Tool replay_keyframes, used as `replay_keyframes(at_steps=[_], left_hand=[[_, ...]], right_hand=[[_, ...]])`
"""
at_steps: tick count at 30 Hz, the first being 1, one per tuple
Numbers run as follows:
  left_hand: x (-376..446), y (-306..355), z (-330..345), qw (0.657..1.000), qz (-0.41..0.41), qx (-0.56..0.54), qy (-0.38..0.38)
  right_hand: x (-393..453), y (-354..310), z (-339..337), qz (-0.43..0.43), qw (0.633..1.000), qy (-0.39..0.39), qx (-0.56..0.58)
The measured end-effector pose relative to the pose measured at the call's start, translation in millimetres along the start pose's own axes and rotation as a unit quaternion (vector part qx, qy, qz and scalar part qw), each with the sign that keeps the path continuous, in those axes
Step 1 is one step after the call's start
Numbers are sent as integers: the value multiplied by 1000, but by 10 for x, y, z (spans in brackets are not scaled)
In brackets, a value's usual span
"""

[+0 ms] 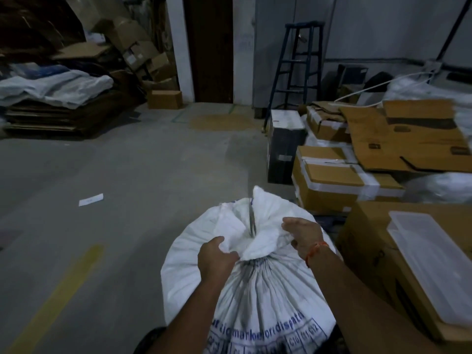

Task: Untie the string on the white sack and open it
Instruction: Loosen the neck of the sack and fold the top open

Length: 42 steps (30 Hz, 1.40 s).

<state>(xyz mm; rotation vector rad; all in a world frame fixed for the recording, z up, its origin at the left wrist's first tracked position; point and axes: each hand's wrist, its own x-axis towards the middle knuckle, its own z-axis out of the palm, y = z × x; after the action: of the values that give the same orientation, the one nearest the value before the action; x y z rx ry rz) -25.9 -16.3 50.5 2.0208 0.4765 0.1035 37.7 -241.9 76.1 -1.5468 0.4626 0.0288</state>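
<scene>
A full white sack [258,287] with blue print stands upright on the floor right in front of me. Its neck is bunched tight, and the loose top fabric [255,226] flares above the gather. A thin dark string [251,221] runs across that flared fabric, blurred. My left hand [217,259] grips the sack's neck from the left. On the right of the neck, my right hand [304,236], an orange thread round its wrist, pinches the fabric. The knot itself is hidden between my hands.
Cardboard boxes [332,180] crowd the right, one nearby bearing a clear plastic tray [431,267]. A blue stepladder [296,65] leans at the back wall. Flattened cardboard and sheets [51,98] pile at the left. Grey floor [127,175] with a yellow line and a paper slip.
</scene>
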Motion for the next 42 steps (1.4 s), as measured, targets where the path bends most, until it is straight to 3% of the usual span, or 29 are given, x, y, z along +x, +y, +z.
replay_keyframes(at_steps=[5, 12, 19, 26, 28, 30, 33, 35, 38, 42], left_hand=[[-424, -323, 81, 999, -36, -8, 19], [-974, -739, 129, 998, -44, 42, 4], [-1448, -1193, 129, 982, -60, 160, -84], [-1418, -1267, 148, 970, -71, 167, -159], [-1378, -1203, 92, 976, -82, 169, -111], [-1275, -1121, 35, 980, -59, 186, 26], [-994, -954, -63, 976, 3, 136, 173], [-710, -842, -114, 971, 39, 107, 212], [-169, -683, -156, 973, 70, 110, 190], [518, -537, -86, 986, 85, 130, 57]], right_hand=[[-375, 700, -450, -27, 996, 52, -65], [-990, 1407, -772, -13, 981, 66, -182], [-1299, 1890, -1007, 78, 961, 58, -259], [-1195, 1906, -1101, 62, 946, 54, -315], [-1143, 1863, -1129, 60, 944, 44, -322], [-1076, 1759, -1134, 45, 931, 90, -351], [-884, 1558, -1150, -78, 915, 188, -348], [-680, 1412, -1171, -159, 916, 170, -327], [-302, 1180, -1136, -216, 917, 121, -312], [189, 1019, -1003, -196, 941, 64, -270]])
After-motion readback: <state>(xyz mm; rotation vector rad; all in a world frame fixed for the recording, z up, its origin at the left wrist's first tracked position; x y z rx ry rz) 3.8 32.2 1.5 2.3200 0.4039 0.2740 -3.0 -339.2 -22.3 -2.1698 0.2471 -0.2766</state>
